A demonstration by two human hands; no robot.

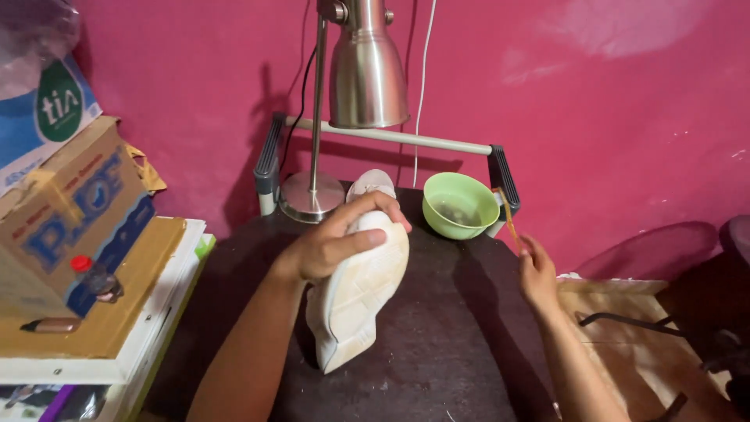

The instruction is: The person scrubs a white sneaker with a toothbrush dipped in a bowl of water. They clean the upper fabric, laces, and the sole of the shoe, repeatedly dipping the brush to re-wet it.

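Fingers (367,215) of the left hand (328,246): wrapped over the upper side of a white shoe (359,297), thumb along its side, clamped on it. Shoe: tipped on its side with the pale, scuffed sole facing the camera, heel toward the near edge of the table (437,352), toe toward the far edge; it sits about mid-table, left of centre.

Left of the table: a cardboard box (62,219) with blue print, resting on a stack of flat boards; a small bottle with a red cap (90,273) stands against the box front.

Far left corner of the table: round metal base of a desk lamp (311,195), its steel shade (366,70) hanging above the shoe's toe.

Far right corner: a green bowl (461,205), close behind the shoe but apart from it.

Right edge: right hand (537,273), fingers closed together on a thin orange-brown stick (512,220), possibly a brush handle; its upper end points toward the bowl's rim. Whether it touches the bowl cannot be told.

Behind all: a pink wall (609,117).
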